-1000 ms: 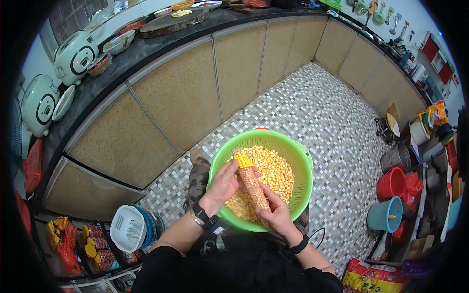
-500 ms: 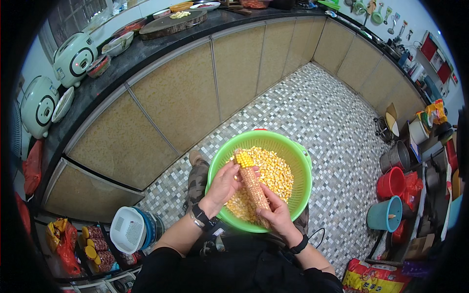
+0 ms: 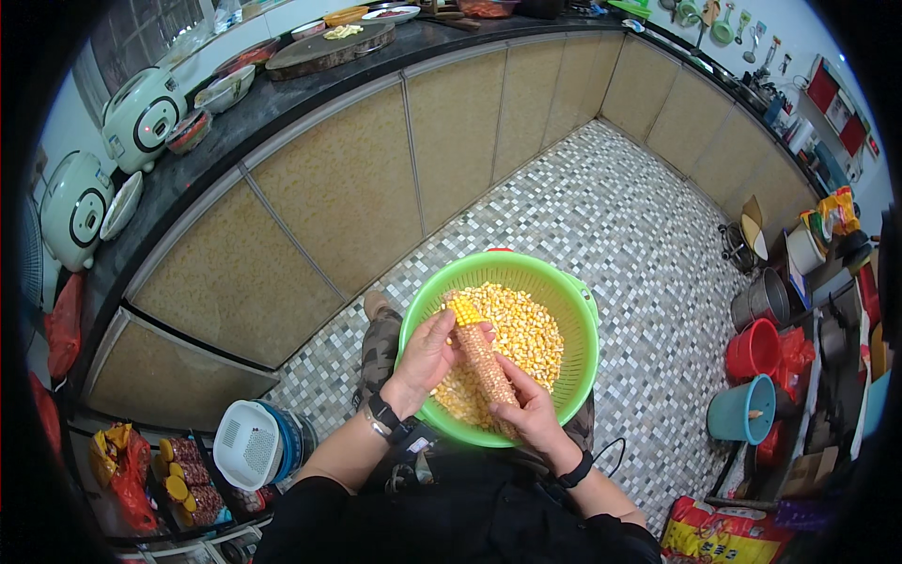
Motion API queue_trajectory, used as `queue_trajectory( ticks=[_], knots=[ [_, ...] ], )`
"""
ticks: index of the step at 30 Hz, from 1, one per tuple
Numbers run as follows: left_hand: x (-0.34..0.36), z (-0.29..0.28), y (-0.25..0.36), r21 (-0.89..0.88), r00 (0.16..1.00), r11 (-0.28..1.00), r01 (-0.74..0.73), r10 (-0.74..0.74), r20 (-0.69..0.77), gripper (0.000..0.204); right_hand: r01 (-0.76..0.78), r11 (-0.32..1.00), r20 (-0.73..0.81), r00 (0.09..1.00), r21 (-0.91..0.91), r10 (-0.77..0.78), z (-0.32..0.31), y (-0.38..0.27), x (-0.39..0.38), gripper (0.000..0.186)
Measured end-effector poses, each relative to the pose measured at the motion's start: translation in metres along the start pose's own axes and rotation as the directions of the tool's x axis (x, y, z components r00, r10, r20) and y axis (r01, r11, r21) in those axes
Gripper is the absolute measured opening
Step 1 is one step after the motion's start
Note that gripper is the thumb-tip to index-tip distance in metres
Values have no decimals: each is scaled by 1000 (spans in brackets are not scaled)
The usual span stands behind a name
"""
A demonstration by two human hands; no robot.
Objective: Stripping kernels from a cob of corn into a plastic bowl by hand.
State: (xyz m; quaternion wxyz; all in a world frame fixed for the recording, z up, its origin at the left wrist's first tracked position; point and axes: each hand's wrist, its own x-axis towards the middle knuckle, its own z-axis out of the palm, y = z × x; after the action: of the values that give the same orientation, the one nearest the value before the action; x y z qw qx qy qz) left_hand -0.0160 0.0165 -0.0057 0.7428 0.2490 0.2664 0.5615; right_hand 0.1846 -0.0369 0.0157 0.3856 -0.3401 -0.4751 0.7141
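Observation:
A corn cob (image 3: 480, 358) slants across the middle of the view, mostly bare and brownish, with yellow kernels left near its far end. My left hand (image 3: 429, 352) grips it near that end, the thumb against the kernels. Around the near end, my right hand (image 3: 529, 406) is closed, its thumb along the cob. Beneath both hands is a green plastic colander basket (image 3: 575, 324) with slotted sides, and loose yellow corn kernels (image 3: 526, 329) cover its bottom.
A dark counter at left carries two pale green rice cookers (image 3: 143, 117) and a round wooden chopping board (image 3: 329, 52). At right stand a red bucket (image 3: 752, 348) and a blue bucket (image 3: 742, 411). A white basket (image 3: 246, 442) sits at lower left on the mosaic-tiled floor (image 3: 648, 310).
My left thumb has shifted up onto the kernels near the cob's far end. The cob has tilted slightly leftward, while my right hand keeps its hold.

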Motion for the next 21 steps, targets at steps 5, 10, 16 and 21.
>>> queue_trajectory(
  ticks=[5,10,16,21],
  knots=[
    [-1,6,3,51,999,998,-41,40,29,52,9,1000,-10,1000,18,-8,1,-1,0,73],
    [-3,11,5,64,999,997,-39,37,30,51,6,1000,-15,1000,29,-5,2,-2,0,73],
    [-4,14,4,120,998,991,-57,55,19,49,-38,996,-27,999,76,41,3,-3,0,74],
    [-3,14,8,71,1000,997,-27,27,3,49,-7,999,-34,999,46,8,2,-3,0,73]
  ],
)
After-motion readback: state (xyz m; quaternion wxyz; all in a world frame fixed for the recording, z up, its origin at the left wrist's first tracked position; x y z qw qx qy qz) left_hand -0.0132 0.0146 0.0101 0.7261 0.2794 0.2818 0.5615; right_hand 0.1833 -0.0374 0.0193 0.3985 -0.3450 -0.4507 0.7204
